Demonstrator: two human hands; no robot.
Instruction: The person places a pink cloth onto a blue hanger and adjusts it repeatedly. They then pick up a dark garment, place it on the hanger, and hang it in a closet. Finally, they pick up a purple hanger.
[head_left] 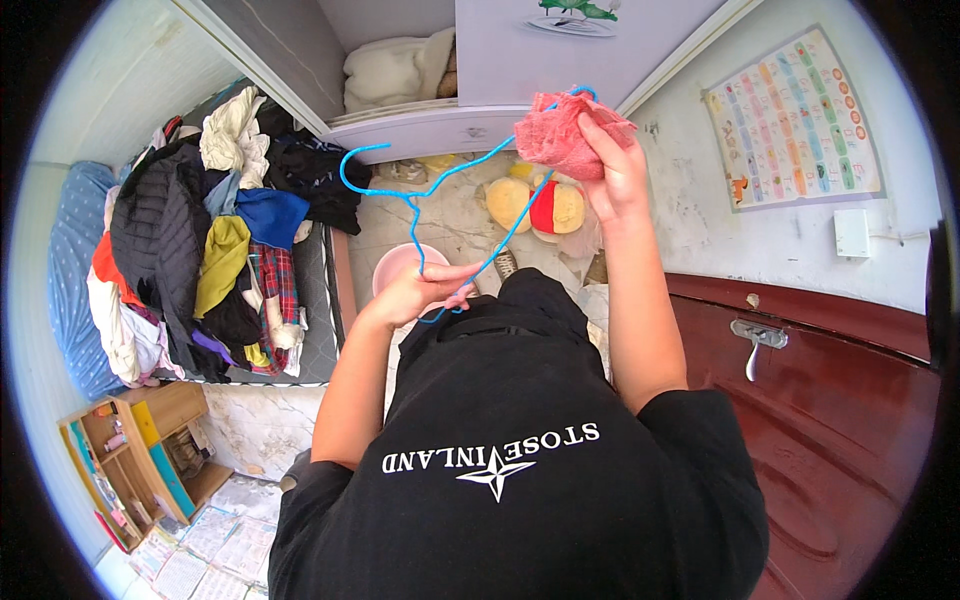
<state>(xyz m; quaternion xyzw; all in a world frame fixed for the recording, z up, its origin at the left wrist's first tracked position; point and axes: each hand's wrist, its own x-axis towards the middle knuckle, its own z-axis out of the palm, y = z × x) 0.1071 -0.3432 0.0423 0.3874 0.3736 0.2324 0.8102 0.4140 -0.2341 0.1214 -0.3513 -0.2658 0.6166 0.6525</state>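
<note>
My left hand is closed around one end of a blue wire clothes hanger, low and in front of my body. The hanger's hook points to the left, and its long sides run up to the right. Higher up, my right hand grips a crumpled pink cloth wrapped over the hanger's far end. A bit of blue wire shows above the cloth. Behind my left hand, a round pink basin stands on the floor, partly hidden by that hand and arm.
Piled clothes cover a bed on the left. Ahead stands a white wardrobe, partly open, with a cream blanket inside. A yellow-and-red plush toy lies on the floor. A dark red door is on the right, wooden shelving lower left.
</note>
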